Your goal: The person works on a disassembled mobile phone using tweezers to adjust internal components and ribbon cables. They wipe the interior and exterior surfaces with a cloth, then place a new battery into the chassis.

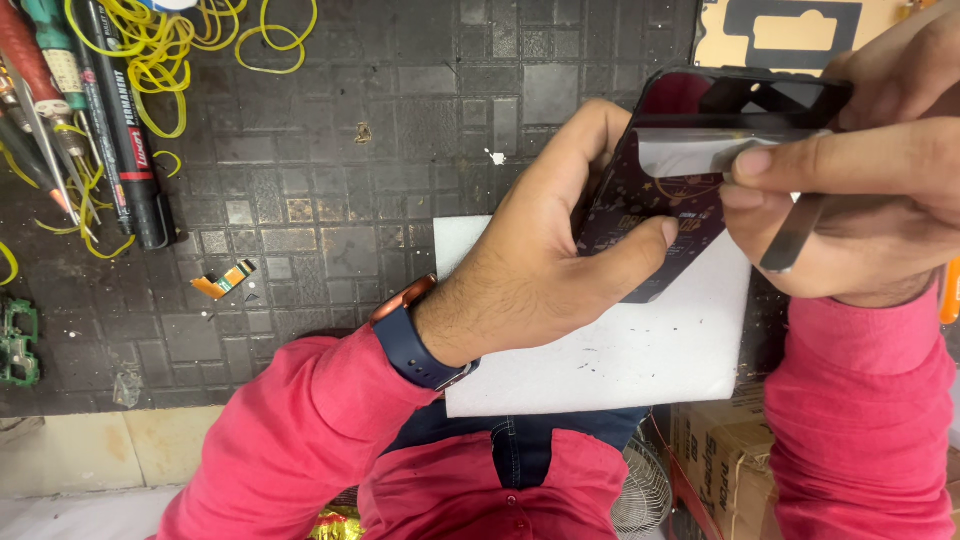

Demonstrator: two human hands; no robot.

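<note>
Left hand (545, 255): wrist bent, palm cupped under the phone (690, 170), thumb pressed flat on its patterned back, fingers curled around the far edge; clamped on the phone. Right hand (850, 190): comes in from the right, thumb and forefinger pinched on a thin metal tool (795, 235) at the phone's upper edge. Phone is held tilted above the white sheet (620, 350), long axis running from lower left to upper right. Markers (125, 130) and rubber bands (190, 40) lie well apart at left.
</note>
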